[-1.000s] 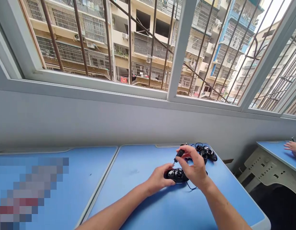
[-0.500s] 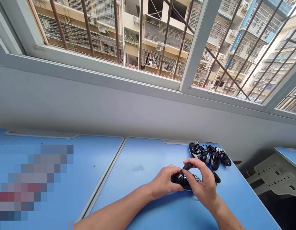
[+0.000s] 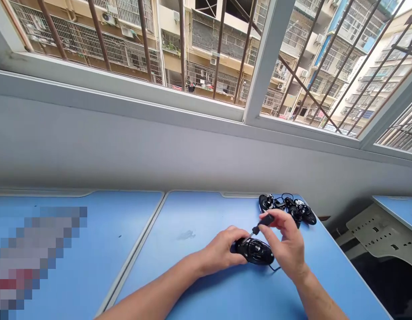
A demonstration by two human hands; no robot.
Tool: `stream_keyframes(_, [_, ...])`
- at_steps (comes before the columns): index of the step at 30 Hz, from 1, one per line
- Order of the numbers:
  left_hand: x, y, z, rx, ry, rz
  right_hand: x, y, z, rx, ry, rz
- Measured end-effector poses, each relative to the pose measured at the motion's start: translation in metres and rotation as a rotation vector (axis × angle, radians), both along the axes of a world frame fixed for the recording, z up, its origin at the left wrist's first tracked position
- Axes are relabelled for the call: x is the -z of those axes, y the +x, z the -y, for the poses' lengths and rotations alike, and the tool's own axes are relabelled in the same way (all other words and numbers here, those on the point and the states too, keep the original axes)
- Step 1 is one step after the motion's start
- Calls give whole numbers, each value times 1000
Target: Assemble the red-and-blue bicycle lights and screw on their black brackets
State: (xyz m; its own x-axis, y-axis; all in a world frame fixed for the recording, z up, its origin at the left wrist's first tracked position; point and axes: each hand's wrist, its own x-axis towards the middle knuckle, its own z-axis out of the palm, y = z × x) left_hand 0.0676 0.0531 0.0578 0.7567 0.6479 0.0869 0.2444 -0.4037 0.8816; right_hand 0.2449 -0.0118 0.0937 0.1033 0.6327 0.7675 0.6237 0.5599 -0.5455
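My left hand (image 3: 226,249) grips the left end of a glossy black oval device (image 3: 259,252) just above the blue desk. A dark cable trails from its right side. Between the thumb and fingers of my right hand (image 3: 282,238) is a small black handle-like piece (image 3: 266,220), tilted, with a thin light shaft or cord running down to the device's top left. Whether that shaft is fixed to the device I cannot tell.
Several black devices with cables (image 3: 288,208) lie at the desk's back right corner. The blue desk (image 3: 192,209) meets another desk (image 3: 126,222) on the left, partly pixelated. Behind stands a grey wall (image 3: 159,151) below barred windows. Another desk (image 3: 397,213) is at the far right.
My right hand has lifted the small black piece a little off the device, and the thin light part now shows. More of the device's top is visible. The camera view has shifted slightly.
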Motion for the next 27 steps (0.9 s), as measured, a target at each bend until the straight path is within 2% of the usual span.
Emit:
stream_keyframes(2, [-3,-8,-8,44,-10,-27,1,9,-6,82,-34,-96])
stream_keyframes(5, [-5,-18,-20,98,17,-16,1,19,-13,161,-100,-67])
stream_keyframes(8, [-4,-22,-25,98,73,23,1,19,-13,156,-176,40])
stream_keyframes(10, [-4,-22,-25,47,108,21,0,14,-10,142,-193,102])
stream_keyframes(13, [-3,-19,-22,-63,177,3,-2,6,-5,127,-198,137])
stream_keyframes(18, [2,-14,-13,-250,284,-63,-6,-3,-2,109,-228,62])
stream_keyframes(22, [-4,-9,1,-244,179,-114,-5,-9,-5,91,-262,-2])
stream_keyframes(27, [-10,0,15,-186,233,-174,-5,-10,-7,59,-282,-4])
